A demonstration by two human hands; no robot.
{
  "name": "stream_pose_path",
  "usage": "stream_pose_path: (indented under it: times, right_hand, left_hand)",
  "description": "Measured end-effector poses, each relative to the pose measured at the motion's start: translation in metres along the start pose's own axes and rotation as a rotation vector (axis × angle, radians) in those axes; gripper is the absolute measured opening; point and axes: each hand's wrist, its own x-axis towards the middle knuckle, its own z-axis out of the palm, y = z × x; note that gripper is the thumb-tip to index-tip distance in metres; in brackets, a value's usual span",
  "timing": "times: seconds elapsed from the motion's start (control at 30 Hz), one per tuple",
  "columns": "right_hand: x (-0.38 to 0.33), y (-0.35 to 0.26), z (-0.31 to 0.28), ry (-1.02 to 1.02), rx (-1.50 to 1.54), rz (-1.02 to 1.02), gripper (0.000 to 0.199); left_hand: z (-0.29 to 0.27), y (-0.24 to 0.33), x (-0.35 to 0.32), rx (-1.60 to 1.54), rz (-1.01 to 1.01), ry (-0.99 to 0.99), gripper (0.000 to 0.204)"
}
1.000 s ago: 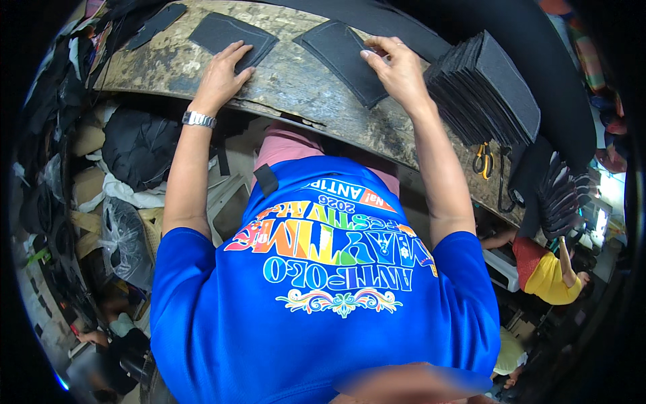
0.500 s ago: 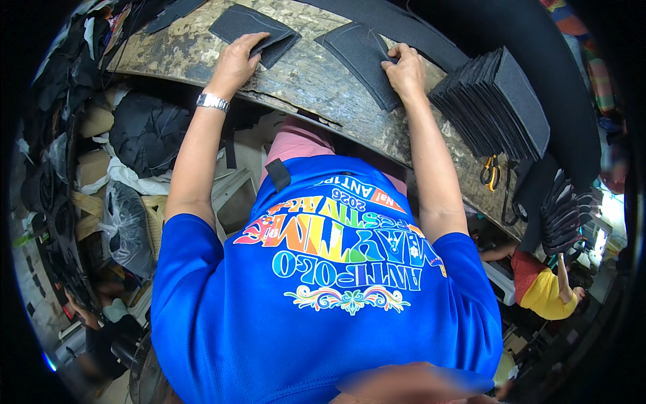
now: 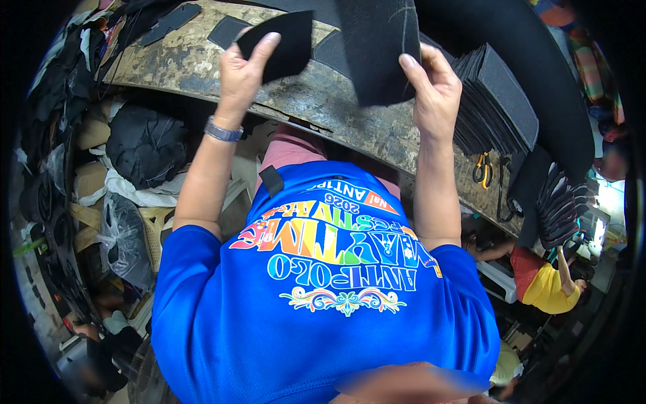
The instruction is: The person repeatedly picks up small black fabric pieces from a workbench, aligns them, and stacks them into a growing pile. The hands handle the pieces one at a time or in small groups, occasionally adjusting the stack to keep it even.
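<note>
My left hand point(image 3: 243, 71) pinches a smaller black fabric piece point(image 3: 291, 47) between thumb and fingers, raised over the worn wooden table. In my right hand point(image 3: 434, 87) is a larger dark fabric piece point(image 3: 378, 57), held up by its right edge, with a pale line marked along it. The two pieces are apart. Behind them more dark cut pieces lie on the table, one piece point(image 3: 225, 31) beyond my left hand and another piece point(image 3: 330, 54) partly hidden between the raised pieces.
A leaning stack of dark cut pieces point(image 3: 501, 101) stands right on the table point(image 3: 168, 60). Yellow-handled snips point(image 3: 482, 170) lie near it. A large black roll point(image 3: 558, 87) runs behind. A plastic bag point(image 3: 124, 236) sits below left; a person in yellow and red point(image 3: 548, 283) is at right.
Both hands have lifted fabric pieces off the table toward me. Other dark pieces now show on the tabletop where these lay.
</note>
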Motion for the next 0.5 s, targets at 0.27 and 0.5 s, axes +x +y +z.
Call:
stream_pose_path:
  times: [0.27,0.5]
  right_hand:
    - [-0.04,0.026,0.015,0.09,-0.388,-0.107,0.021]
    - [-0.059,0.039,0.01,0.143,-0.171,0.186,0.021]
  left_hand:
    - [0.064,-0.013,-0.032,-0.719,-0.442,-0.219,0.03]
    - [0.071,-0.013,-0.037,-0.745,-0.534,-0.33,0.039]
